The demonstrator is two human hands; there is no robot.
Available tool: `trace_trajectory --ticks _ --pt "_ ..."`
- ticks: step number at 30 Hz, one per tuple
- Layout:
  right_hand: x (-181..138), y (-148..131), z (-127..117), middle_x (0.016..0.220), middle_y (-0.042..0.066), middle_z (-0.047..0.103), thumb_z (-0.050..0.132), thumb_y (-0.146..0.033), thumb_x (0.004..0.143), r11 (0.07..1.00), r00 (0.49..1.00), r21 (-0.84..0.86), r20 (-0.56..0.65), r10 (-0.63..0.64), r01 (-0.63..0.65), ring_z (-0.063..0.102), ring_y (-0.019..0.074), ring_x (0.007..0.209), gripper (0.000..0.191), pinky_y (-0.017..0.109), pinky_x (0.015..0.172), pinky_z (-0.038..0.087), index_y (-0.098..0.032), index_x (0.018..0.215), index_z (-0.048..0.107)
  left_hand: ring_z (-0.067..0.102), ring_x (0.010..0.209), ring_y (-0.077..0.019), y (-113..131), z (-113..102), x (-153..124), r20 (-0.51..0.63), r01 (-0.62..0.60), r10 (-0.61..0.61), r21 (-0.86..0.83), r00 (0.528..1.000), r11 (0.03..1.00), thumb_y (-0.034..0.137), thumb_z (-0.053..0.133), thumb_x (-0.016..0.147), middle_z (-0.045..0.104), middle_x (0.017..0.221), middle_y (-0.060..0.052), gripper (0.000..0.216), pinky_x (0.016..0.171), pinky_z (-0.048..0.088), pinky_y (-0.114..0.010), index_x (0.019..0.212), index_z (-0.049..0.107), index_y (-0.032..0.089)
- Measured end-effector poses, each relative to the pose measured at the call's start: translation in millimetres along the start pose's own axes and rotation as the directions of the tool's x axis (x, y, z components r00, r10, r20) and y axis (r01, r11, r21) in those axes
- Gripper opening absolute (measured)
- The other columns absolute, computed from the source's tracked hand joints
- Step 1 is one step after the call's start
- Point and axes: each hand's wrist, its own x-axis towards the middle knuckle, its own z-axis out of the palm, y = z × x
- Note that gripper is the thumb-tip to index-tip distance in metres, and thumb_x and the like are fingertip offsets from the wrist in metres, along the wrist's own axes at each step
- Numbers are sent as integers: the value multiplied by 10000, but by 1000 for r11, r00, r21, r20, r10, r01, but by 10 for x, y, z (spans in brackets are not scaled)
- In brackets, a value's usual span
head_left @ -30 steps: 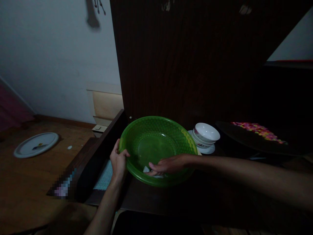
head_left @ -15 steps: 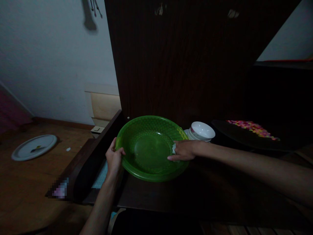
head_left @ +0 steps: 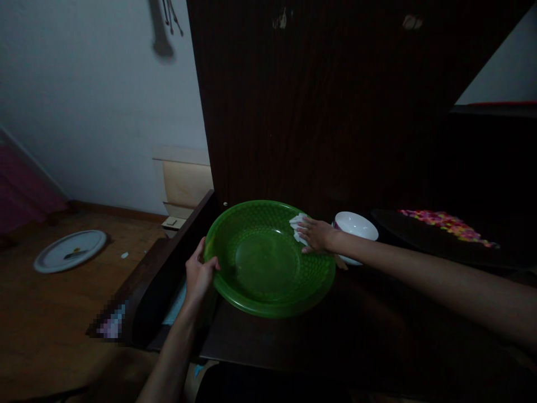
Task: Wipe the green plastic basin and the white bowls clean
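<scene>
A round green plastic basin [head_left: 265, 258] with a textured inner wall is held over the dark wooden surface, its inside facing me. My left hand [head_left: 200, 274] grips the left rim, thumb over the edge and fingers underneath. At the upper right of the inner wall, my right hand [head_left: 315, 234] presses a crumpled white tissue [head_left: 298, 223] against the green plastic, fingers stretched over it. A white bowl [head_left: 356, 225] stands just behind my right wrist, partly hidden by the forearm.
A dark wooden panel [head_left: 319, 123] rises behind the basin. To the right lies a dark round item with pink and yellow decoration [head_left: 451, 226]. A white round lid-like object [head_left: 70, 252] rests on the wooden floor [head_left: 29, 313] at left. A cardboard piece [head_left: 188, 184] leans by the wall.
My right hand has slid with the tissue up along the basin's right inner wall toward the far rim, fingers more spread. My left hand keeps its grip. The view has shifted slightly.
</scene>
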Motion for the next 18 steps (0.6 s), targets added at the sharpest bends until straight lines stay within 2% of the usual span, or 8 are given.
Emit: trace_trajectory --ticks 4,9,12,15,18 --pt "184 23 -10 1622 61 302 593 -529 819 999 999 -33 -27 34 -35 90 246 1542 738 411 1244 -79 -160 1451 500 682 810 -164 -2 -13 -10 39 0 1 -6 999 1000 41 602 513 721 1110 -40 919 678 556 -220 1421 533 168" --pt "392 69 -59 1630 21 284 503 -573 864 998 993 59 -119 -23 30 84 227 1544 730 410 1241 -57 -183 1480 467 687 913 -196 39 -5 -52 60 6 -6 12 998 1000 38 611 514 724 1118 -48 911 723 559 -233 1414 540 164" --pt "562 113 -39 1642 5 255 446 -580 893 995 985 39 -149 -82 89 34 212 1547 716 433 1236 -55 -201 1500 435 677 1009 -225 70 4 -65 69 -4 4 2 998 1000 23 613 509 714 1172 -70 916 782 560 -249 1414 536 138" --pt "806 161 62 1627 44 305 423 -593 897 981 949 -76 -248 -192 178 75 240 1544 726 458 1236 -2 -186 1498 441 677 1006 -231 103 6 -69 73 3 -4 13 997 1000 17 613 501 717 1167 -78 927 754 559 -245 1418 525 117" --pt "1071 186 198 1567 96 418 426 -607 875 932 868 -274 -370 -332 239 213 298 1514 738 502 1231 100 -157 1454 504 686 919 -216 130 0 -72 85 11 -13 31 996 999 27 621 495 731 1118 -72 940 674 548 -229 1425 515 110"
